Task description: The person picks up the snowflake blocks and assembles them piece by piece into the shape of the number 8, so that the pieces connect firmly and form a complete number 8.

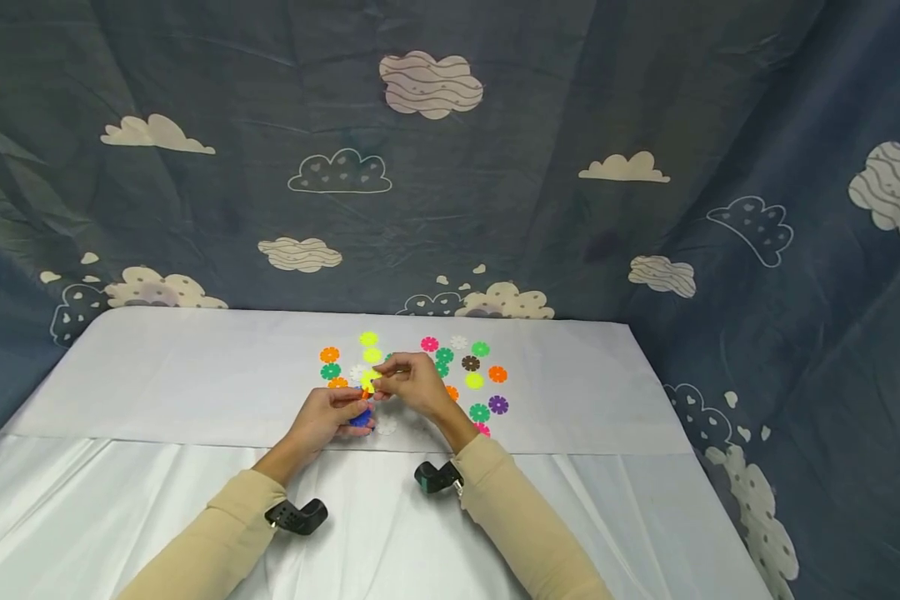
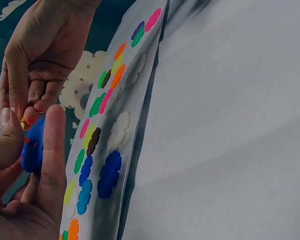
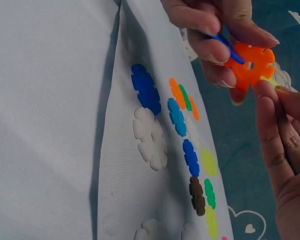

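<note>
Slotted, flower-shaped plastic discs are in both hands. My left hand holds a blue disc between thumb and fingers. An orange disc stands crosswise to the blue one, meeting it at a slot, as the right wrist view shows. With thumb and index finger, my right hand pinches a yellow disc against the orange disc's edge. Fingertips cover most of that yellow disc in the right wrist view. Both hands are close together above the table's white board.
Loose discs in several colours lie around the hands on the white board, including a brown disc, a purple disc and a white disc. A dark cloud-print curtain hangs behind the table.
</note>
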### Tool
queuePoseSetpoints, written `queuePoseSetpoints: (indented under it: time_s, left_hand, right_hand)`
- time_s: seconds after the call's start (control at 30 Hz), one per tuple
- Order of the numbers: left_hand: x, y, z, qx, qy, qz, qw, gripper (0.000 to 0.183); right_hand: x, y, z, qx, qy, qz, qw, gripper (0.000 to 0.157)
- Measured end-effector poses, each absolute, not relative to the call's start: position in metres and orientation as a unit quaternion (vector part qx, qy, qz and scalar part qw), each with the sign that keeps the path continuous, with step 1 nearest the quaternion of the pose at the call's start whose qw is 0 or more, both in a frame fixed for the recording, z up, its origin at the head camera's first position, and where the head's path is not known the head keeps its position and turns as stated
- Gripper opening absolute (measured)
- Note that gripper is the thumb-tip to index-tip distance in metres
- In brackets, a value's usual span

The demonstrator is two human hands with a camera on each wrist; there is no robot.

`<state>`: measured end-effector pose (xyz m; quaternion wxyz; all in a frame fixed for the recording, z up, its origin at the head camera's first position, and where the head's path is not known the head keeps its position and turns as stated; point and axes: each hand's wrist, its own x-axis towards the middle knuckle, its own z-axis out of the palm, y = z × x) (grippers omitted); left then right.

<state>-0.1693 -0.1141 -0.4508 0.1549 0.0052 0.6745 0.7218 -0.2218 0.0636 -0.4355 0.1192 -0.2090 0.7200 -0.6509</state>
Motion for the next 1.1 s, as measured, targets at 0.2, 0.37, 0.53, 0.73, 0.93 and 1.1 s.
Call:
queuePoseSetpoints:
  time_s: [0.2,0.37,0.53,0.73,0.93,1.1]
  left_hand:
    - [-0.167,-0.115,-0.453,-0.005,0.685,0.713,0.153,0.033]
    - [-0.166,-0.117,-0.455,0.004,0.694,0.704,0.149,0.032]
    - [-0.167,-0.116,-0.457,0.003,0.703,0.695,0.148,0.031]
    - [-0.168,-0.116,-0.456,-0.012,0.715,0.683,0.149,0.034]
    - [-0.172,-0.116,-0.454,-0.056,0.721,0.678,0.131,0.035]
    - [-0.174,-0.113,-0.451,-0.06,0.724,0.677,0.121,0.026]
  right_hand:
    - [-0.223,0.062,-0.436,-0.19,0.74,-0.63,0.138,0.019]
    - [-0.222,0.062,-0.439,-0.183,0.75,-0.618,0.147,0.018]
    - [-0.221,0.064,-0.44,-0.18,0.744,-0.628,0.141,0.019]
    - [-0.222,0.066,-0.444,-0.206,0.729,-0.638,0.14,0.022]
    - [-0.224,0.066,-0.449,-0.203,0.712,-0.653,0.159,0.022]
    - [-0.226,0.07,-0.449,-0.201,0.721,-0.643,0.161,0.019]
